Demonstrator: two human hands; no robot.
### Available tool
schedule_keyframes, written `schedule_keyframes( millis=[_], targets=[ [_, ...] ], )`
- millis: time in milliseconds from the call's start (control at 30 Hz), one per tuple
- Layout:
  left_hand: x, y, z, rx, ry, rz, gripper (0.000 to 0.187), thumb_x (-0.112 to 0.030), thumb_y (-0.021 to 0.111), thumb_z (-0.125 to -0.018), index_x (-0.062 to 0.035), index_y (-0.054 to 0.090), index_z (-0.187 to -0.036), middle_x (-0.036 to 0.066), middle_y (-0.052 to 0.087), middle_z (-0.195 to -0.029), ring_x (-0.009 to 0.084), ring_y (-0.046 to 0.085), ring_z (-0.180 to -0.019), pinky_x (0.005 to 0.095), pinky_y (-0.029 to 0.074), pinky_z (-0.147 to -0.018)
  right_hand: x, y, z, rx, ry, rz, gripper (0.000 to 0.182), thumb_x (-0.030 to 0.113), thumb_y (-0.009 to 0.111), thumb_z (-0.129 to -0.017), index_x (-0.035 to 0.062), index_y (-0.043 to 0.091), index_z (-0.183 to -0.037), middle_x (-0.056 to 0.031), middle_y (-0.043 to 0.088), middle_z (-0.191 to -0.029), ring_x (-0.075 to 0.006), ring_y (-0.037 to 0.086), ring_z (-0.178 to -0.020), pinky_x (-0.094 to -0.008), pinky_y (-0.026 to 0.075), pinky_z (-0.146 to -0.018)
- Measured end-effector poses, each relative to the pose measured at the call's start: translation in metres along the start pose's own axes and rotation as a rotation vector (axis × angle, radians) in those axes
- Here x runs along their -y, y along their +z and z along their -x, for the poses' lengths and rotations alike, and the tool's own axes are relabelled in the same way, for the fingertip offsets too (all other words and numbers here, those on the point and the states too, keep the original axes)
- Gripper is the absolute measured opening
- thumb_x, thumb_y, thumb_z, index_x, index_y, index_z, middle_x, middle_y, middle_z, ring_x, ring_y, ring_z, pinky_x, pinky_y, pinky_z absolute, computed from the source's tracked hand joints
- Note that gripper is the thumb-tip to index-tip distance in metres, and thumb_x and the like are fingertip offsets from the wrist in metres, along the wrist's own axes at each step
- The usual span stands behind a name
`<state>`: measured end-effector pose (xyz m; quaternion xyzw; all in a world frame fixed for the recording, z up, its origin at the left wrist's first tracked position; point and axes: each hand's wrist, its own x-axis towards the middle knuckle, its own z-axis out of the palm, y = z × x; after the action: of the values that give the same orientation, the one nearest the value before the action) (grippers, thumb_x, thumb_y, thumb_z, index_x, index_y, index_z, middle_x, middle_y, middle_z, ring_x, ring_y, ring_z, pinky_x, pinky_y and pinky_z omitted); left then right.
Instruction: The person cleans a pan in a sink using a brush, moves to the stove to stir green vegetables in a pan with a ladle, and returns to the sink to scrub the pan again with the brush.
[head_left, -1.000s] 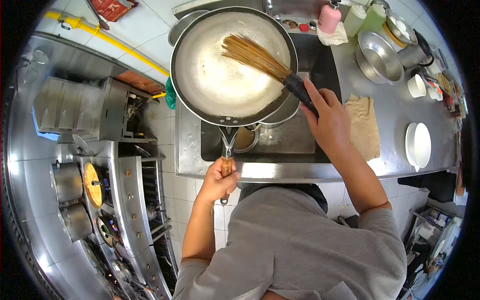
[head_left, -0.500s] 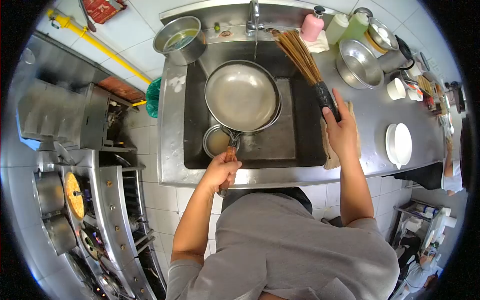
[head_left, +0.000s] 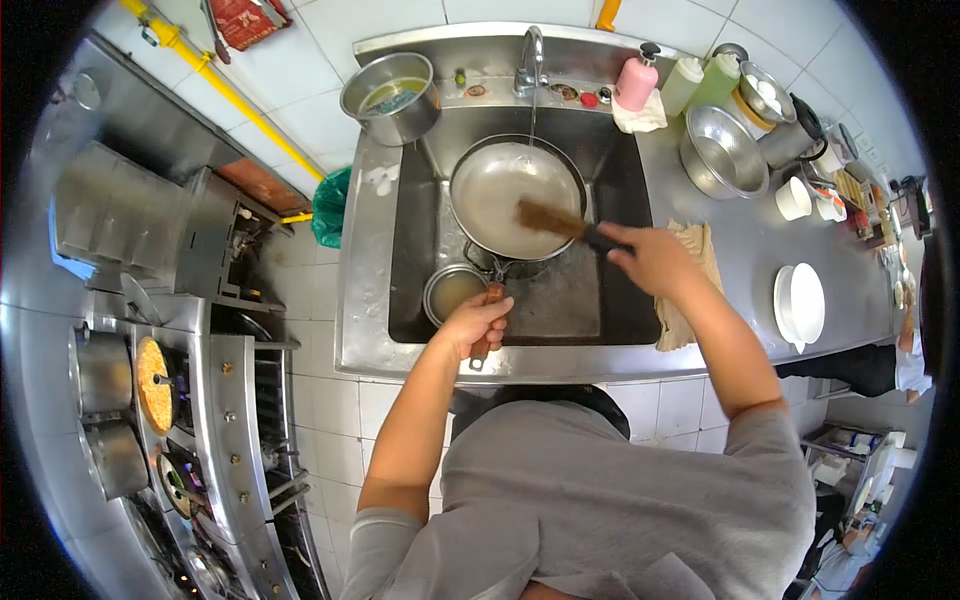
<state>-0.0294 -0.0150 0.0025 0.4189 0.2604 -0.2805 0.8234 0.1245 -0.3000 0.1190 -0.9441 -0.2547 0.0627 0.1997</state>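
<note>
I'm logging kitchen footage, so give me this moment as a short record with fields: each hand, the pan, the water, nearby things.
left hand: grips the wooden handle of the wok
right hand: holds the bamboo brush, bristles inside the wok
wok: in the sink, under the tap
water: a thin stream runs into the wok
nearby: small bowl in the sink, cloth on the counter

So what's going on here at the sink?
A person stands at the sink scrubbing a wok. The left hand grips the wok's handle, while the right hand works a bamboo brush inside it. Water runs from the tap into the wok.
</note>
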Motion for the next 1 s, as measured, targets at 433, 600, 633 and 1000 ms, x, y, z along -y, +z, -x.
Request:
schedule_keyframes(
  millis=[433,600,633,1000],
  targets=[
    [0.003,0.011,0.008,-0.314,0.087,-0.471,0.038,-0.041,0.044,-0.107,-0.0181,0.048,-0.137,0.001,0.048,-0.068,0.0125,0.048,-0.048,0.0305,0.041,-0.040,0.020,0.010,-0.095,0.738,0.268,-0.054,0.050,0.035,0.062,-0.095,0.0210,0.056,-0.143,-0.0140,0.072,-0.094,-0.0211,0.071,-0.082,-0.0389,0.059,-0.062],
    [0.001,0.009,0.003,-0.286,0.081,-0.529,0.031,-0.040,0.044,-0.107,-0.0128,0.050,-0.120,0.002,0.047,-0.064,0.0135,0.046,-0.043,0.0322,0.040,-0.037,-0.031,0.061,-0.141,0.117,0.057,0.311,0.042,0.034,0.065,-0.091,0.0216,0.065,-0.131,-0.0150,0.073,-0.113,-0.0342,0.071,-0.101,-0.0462,0.058,-0.084],
    [-0.006,0.008,0.005,-0.238,0.088,-0.497,0.030,-0.041,0.044,-0.107,-0.0119,0.049,-0.115,0.002,0.047,-0.063,0.0135,0.045,-0.042,0.0324,0.039,-0.036,-0.008,0.068,-0.137,0.247,0.053,0.236,0.043,0.036,0.066,-0.091,0.0214,0.064,-0.131,-0.0149,0.073,-0.113,-0.0342,0.071,-0.101,-0.0460,0.058,-0.083],
    [-0.032,0.003,0.012,-0.223,-0.010,-0.547,0.044,-0.040,0.046,-0.107,-0.0200,0.042,-0.146,0.000,0.045,-0.064,0.0109,0.043,-0.043,0.0298,0.042,-0.038,0.018,0.062,-0.140,0.281,-0.093,0.364,0.045,0.036,0.063,-0.092,0.0138,0.063,-0.131,-0.0215,0.072,-0.106,-0.0371,0.071,-0.099,-0.0473,0.057,-0.086]
  ],
)
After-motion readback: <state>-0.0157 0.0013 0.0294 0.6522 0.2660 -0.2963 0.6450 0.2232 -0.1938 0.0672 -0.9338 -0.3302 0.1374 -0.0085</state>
